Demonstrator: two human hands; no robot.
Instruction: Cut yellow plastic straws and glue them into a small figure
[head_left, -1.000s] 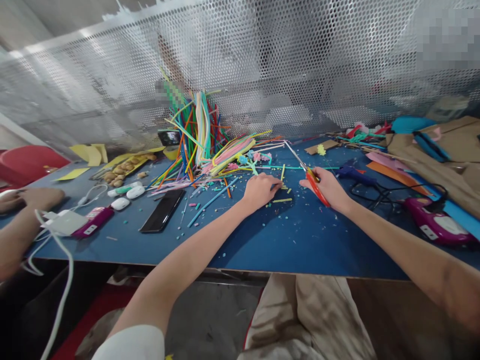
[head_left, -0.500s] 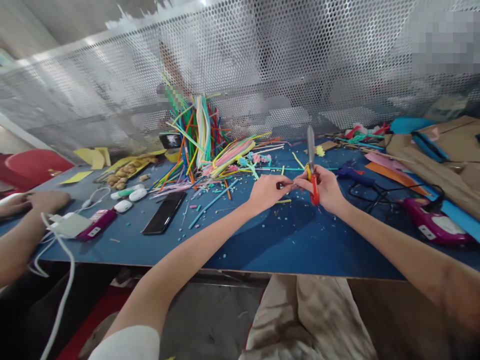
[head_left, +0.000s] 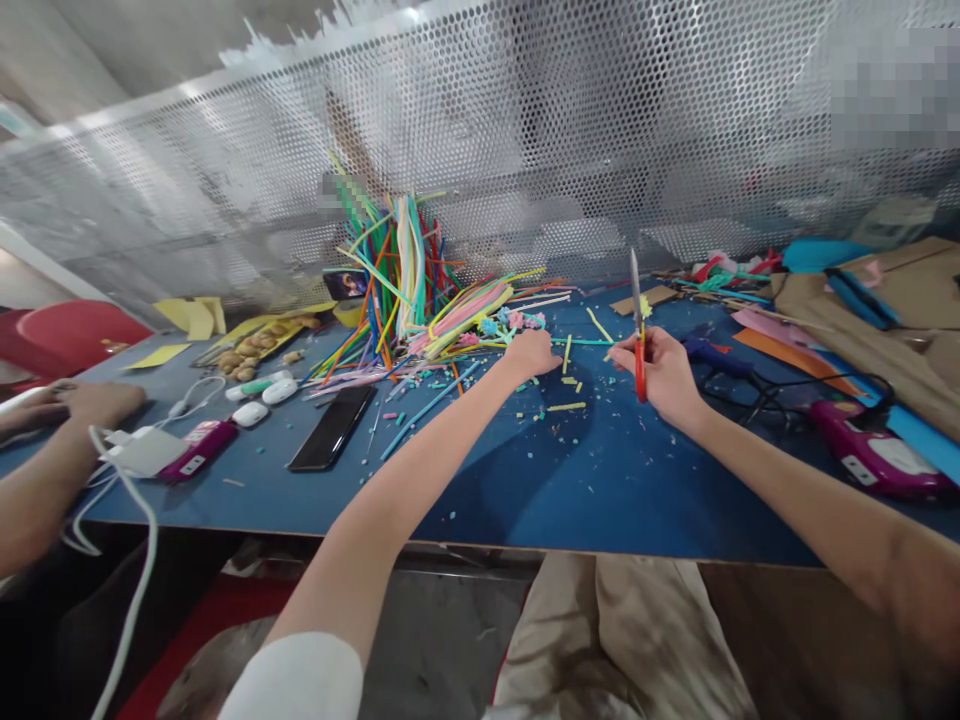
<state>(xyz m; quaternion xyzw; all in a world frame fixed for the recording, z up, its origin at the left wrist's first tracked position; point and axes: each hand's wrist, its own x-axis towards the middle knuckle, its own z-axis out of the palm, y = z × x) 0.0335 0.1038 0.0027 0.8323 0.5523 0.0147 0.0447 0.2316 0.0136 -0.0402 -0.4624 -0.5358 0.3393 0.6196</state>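
Note:
My right hand [head_left: 664,372] is closed on the red-handled scissors [head_left: 640,362], whose blades point up; a tiny yellowish bit shows at its fingertips. To the left, my left hand [head_left: 534,355] reaches over the small pink and blue fuzzy pieces [head_left: 514,320], and its fingers are mostly hidden behind its back. Between the hands lie cut yellow stem pieces [head_left: 567,406]. Bundled pastel pipe cleaners [head_left: 469,312] rest beyond my left hand, near an upright bunch of many colours [head_left: 405,260].
A black phone [head_left: 331,428], purple power strip [head_left: 196,450] and white cases [head_left: 250,412] lie left. Another person's hand [head_left: 105,405] rests at the far left. Right are a blue glue gun [head_left: 716,357], purple device [head_left: 874,450] and coloured paper [head_left: 795,355]. A perforated metal screen [head_left: 585,150] stands behind.
My left hand has parted from my right and moved left and slightly away, toward the fuzzy pieces. My right hand has shifted slightly right with the scissors. Small yellow pieces now show between them.

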